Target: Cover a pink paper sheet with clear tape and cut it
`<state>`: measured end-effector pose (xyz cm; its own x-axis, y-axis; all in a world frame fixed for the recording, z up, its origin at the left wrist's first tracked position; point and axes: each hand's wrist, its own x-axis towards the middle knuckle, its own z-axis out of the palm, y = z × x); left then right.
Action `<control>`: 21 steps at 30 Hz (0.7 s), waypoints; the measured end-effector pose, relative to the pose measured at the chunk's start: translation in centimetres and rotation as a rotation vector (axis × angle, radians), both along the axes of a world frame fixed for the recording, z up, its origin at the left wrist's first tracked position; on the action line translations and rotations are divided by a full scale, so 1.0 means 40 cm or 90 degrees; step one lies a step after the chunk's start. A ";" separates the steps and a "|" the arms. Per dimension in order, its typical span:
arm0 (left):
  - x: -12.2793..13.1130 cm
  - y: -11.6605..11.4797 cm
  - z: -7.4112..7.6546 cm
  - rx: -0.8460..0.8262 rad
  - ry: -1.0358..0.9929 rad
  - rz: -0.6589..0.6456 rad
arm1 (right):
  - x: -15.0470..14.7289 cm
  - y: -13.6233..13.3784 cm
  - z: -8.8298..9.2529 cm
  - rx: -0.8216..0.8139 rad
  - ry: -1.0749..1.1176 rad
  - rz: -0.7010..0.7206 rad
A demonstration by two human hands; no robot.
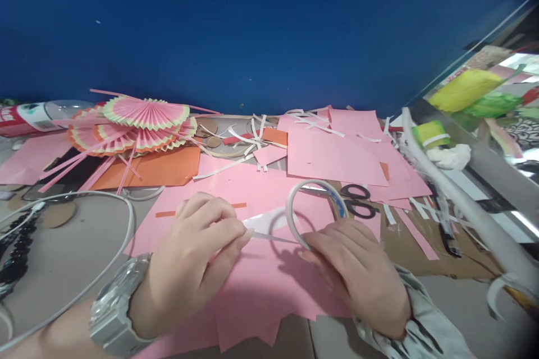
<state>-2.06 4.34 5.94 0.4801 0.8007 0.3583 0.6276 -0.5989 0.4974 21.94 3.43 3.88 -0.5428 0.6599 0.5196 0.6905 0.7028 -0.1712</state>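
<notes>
My left hand (202, 247), with a grey watch (118, 308) on its wrist, pinches the loose end of a tape strip (273, 236). The thin strip stretches right to a roll of tape (290, 210), which my right hand (353, 269) grips at its lower edge, tilted upright. Both hands are closed, just above several pink paper sheets (261, 286). A small white piece (269, 219) lies on the pink paper behind the strip. Black-handled scissors (356, 200) lie beyond my right hand, their blades partly seen through the roll.
Folded paper fans (147, 118) and a bottle (40, 118) stand at the back left, by a blue panel (252, 28). A white cable (130, 219) loops at left near black beads (19, 258). Paper scraps (256, 137) and a cutter knife (448, 238) lie around.
</notes>
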 end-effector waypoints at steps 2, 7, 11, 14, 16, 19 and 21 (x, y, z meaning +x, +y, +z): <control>-0.001 0.001 0.001 -0.006 -0.029 0.005 | 0.005 0.002 0.007 0.010 0.007 -0.034; -0.009 0.004 -0.001 -0.024 -0.079 0.053 | 0.025 0.003 0.019 0.002 -0.004 -0.099; -0.014 0.013 -0.010 -0.047 -0.133 0.074 | 0.047 0.005 0.020 0.010 -0.017 -0.142; -0.015 0.026 -0.023 -0.075 -0.156 0.101 | 0.057 0.012 0.019 -0.007 0.001 -0.162; -0.016 0.036 -0.033 -0.121 -0.144 0.117 | 0.058 0.020 0.017 -0.073 0.001 -0.155; -0.015 0.041 -0.049 -0.190 -0.128 0.125 | 0.052 0.028 0.012 -0.208 -0.021 -0.151; -0.011 0.035 -0.057 -0.212 -0.139 0.123 | 0.048 0.030 0.009 -0.283 -0.028 -0.172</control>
<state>-2.50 5.73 3.66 0.2519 0.9572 0.1426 0.5711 -0.2660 0.7766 23.87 4.64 4.25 -0.3379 0.9310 0.1384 0.8500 0.3649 -0.3798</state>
